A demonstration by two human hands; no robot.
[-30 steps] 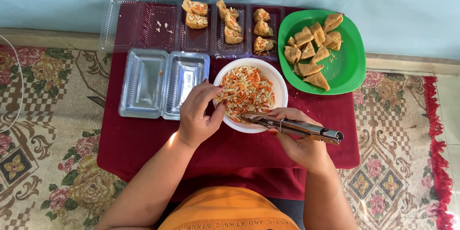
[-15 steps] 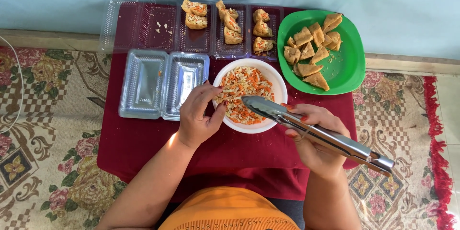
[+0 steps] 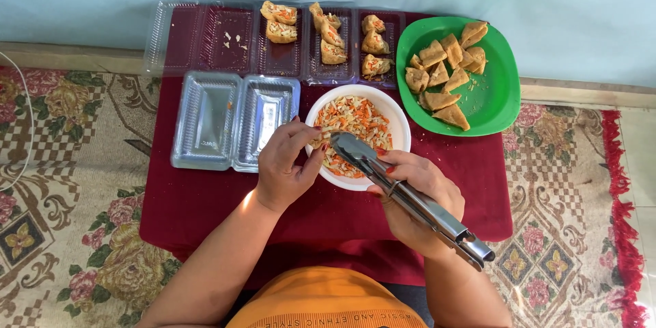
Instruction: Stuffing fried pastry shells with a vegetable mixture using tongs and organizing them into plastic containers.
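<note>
A white bowl (image 3: 396, 111) of shredded carrot and cabbage salad (image 3: 359, 123) stands on a dark red cloth (image 3: 205, 198). My right hand (image 3: 413, 191) grips metal tongs (image 3: 410, 195), whose tips rest in the salad at the bowl's left side. My left hand (image 3: 283, 164) sits at the bowl's left rim, fingers pinched on a small piece of fried tofu that is mostly hidden. A green plate (image 3: 495, 96) of fried tofu pieces (image 3: 444, 68) lies to the right of the bowl.
A clear plastic tray (image 3: 232, 41) at the back holds several stuffed tofu pieces (image 3: 328, 34). An open clear plastic box (image 3: 232, 119) lies left of the bowl. A patterned carpet (image 3: 61, 184) surrounds the cloth; a pale wall runs behind.
My right hand swung the tongs from lying across below the bowl to pointing into the salad. The left hand stayed at the bowl's left rim.
</note>
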